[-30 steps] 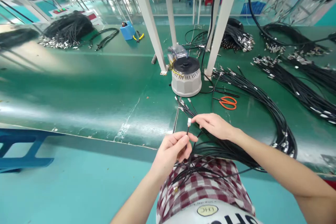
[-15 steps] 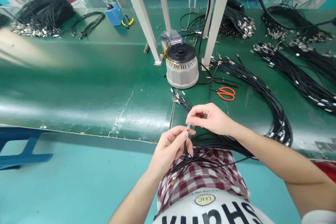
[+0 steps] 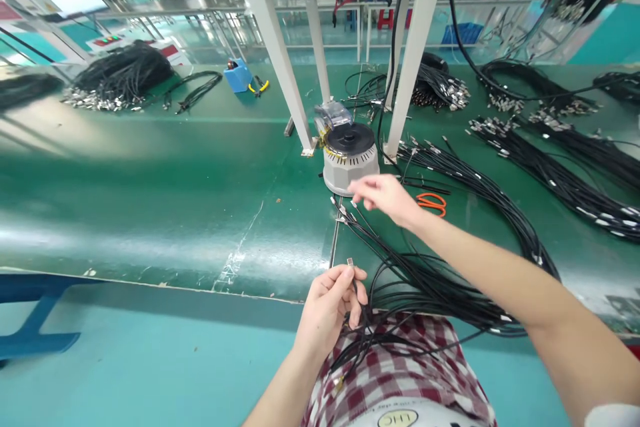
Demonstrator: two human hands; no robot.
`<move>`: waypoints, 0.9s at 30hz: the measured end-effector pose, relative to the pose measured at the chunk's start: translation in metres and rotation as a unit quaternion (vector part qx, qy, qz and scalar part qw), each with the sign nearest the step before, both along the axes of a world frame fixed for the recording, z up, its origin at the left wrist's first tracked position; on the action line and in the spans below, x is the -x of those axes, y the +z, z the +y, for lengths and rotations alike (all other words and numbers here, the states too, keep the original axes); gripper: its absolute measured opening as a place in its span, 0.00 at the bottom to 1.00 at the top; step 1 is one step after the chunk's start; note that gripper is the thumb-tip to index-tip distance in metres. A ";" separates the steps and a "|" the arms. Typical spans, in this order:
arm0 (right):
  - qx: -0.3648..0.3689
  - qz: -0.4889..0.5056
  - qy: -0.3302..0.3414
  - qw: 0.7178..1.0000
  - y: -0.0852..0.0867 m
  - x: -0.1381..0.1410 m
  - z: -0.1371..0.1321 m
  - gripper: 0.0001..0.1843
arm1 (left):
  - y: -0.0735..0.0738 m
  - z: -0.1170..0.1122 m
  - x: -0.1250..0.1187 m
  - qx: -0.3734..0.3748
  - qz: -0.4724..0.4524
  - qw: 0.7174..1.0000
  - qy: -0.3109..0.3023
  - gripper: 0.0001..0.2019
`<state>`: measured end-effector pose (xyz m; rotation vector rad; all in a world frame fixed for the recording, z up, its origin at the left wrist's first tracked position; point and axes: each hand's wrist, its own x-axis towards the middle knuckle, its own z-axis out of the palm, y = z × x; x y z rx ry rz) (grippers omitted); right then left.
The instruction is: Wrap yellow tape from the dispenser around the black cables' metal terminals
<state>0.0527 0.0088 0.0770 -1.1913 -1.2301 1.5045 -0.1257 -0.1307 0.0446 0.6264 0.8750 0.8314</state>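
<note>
My left hand [image 3: 334, 300] is closed at the bench's front edge, gripping a black cable just below its metal connector [image 3: 350, 263], which points up between thumb and forefinger. In front of a round white machine with a black disc on top [image 3: 350, 163], my right hand [image 3: 383, 197] hovers with fingers bent together; anything between the fingertips is too small to make out. Below it, several black cables with pale-tagged ends [image 3: 380, 247] run across the bench and over the edge onto a checkered cloth on my lap [image 3: 425, 363].
Orange-handled scissors [image 3: 432, 204] lie right of the machine, partly behind my right wrist. Bundles of black cable [image 3: 565, 180] cover the right side; another heap [image 3: 125, 73] lies far left. White metal posts [image 3: 280, 47] rise behind the machine. Yellow-handled pliers [image 3: 259, 87] lie beside a blue box [image 3: 237, 75].
My right hand has left the connector and moved forward to the front of the machine. My left hand keeps its hold on the cable. The view has tilted upward.
</note>
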 end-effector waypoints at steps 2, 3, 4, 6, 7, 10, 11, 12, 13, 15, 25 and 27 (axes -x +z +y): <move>0.022 0.013 -0.057 0.998 0.006 0.003 0.029 0.18 | 0.000 -0.002 0.003 0.002 -0.002 1.000 0.001 0.16; 0.040 0.020 -0.069 0.997 0.008 0.005 0.041 0.20 | 0.000 -0.003 0.004 0.003 -0.003 1.000 0.002 0.16; 0.059 0.028 -0.075 0.995 0.010 0.008 0.051 0.21 | 0.000 -0.004 0.005 0.004 -0.004 1.000 0.005 0.16; 0.087 0.044 -0.082 0.992 0.014 0.015 0.063 0.20 | 0.000 -0.006 0.007 0.005 -0.008 1.000 0.010 0.17; 0.094 0.052 -0.087 0.990 0.016 0.019 0.065 0.17 | 0.000 -0.006 0.008 0.004 -0.009 1.000 0.011 0.17; 0.092 0.078 -0.094 0.988 0.025 0.026 0.063 0.11 | 0.000 -0.008 0.010 0.001 -0.016 1.000 0.012 0.17; 0.085 0.087 -0.087 0.989 0.030 0.027 0.058 0.11 | 0.000 -0.008 0.010 0.000 -0.018 1.000 0.012 0.17; 0.077 0.095 -0.074 0.990 0.036 0.026 0.050 0.11 | 0.000 -0.009 0.010 0.000 -0.020 1.000 0.013 0.17; 0.070 0.101 -0.057 0.991 0.041 0.024 0.040 0.10 | 0.000 -0.009 0.009 0.000 -0.022 1.000 0.016 0.16; 0.053 0.097 0.003 0.994 0.049 0.017 0.014 0.08 | 0.001 -0.009 0.008 -0.001 -0.026 0.999 0.023 0.16; -0.025 -0.167 0.280 0.945 0.029 -0.027 -0.095 0.32 | 0.010 -0.014 -0.008 -0.040 0.002 0.999 0.026 0.16; -0.054 -0.219 0.275 0.935 0.030 -0.029 -0.100 0.33 | 0.010 -0.016 -0.011 -0.059 0.021 0.998 0.016 0.15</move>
